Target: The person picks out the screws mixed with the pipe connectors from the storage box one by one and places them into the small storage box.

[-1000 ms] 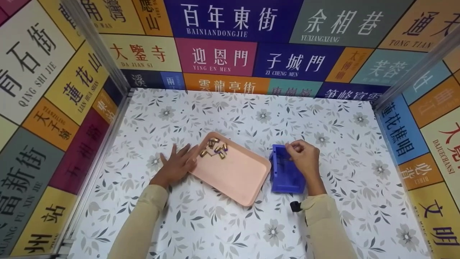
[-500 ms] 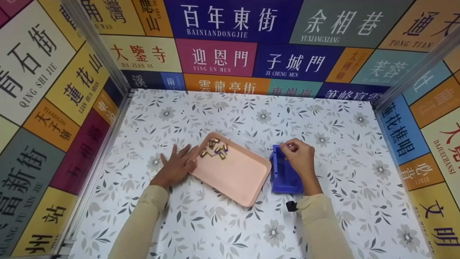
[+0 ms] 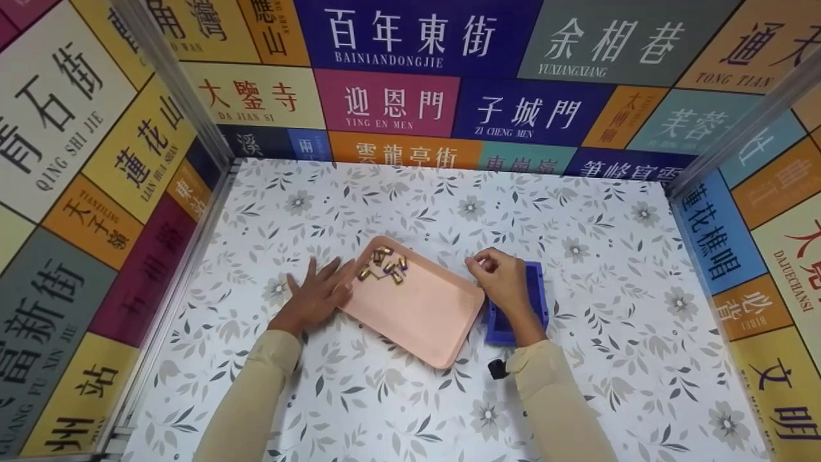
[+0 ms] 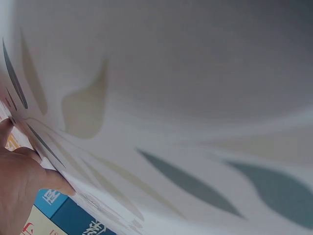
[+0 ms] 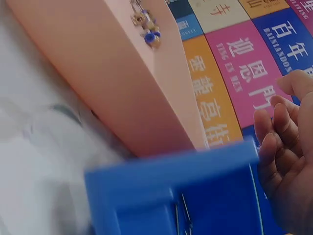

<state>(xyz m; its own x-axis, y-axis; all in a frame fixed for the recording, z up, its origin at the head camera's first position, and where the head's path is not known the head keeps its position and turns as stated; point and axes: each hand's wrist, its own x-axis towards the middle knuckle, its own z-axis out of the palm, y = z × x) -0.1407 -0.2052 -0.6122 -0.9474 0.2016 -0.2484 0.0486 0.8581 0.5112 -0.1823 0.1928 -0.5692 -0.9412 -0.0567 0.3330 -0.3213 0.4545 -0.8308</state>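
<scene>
My left hand point(image 3: 315, 296) lies with fingers spread at the left edge of a shallow pink tray point(image 3: 417, 314); it also shows at the left border of the left wrist view. Several small brass-coloured pieces point(image 3: 383, 263), some with blue parts, lie at the tray's far left corner. My right hand point(image 3: 503, 276), fingers curled together, is over the left side of a blue bin point(image 3: 535, 289), near the tray's right corner. I cannot tell whether its fingertips hold a small thing. In the right wrist view, thin metal pieces point(image 5: 185, 213) show inside the bin.
A white tablecloth point(image 3: 385, 199) with grey flowers and leaves covers the table. Panels with street names point(image 3: 391, 102) stand along the back and both sides. A small black device point(image 3: 497, 369) sits at my right cuff.
My right hand has moved left, from over the bin's far right part to its left side, close to the tray. My left hand and the tray have stayed put.
</scene>
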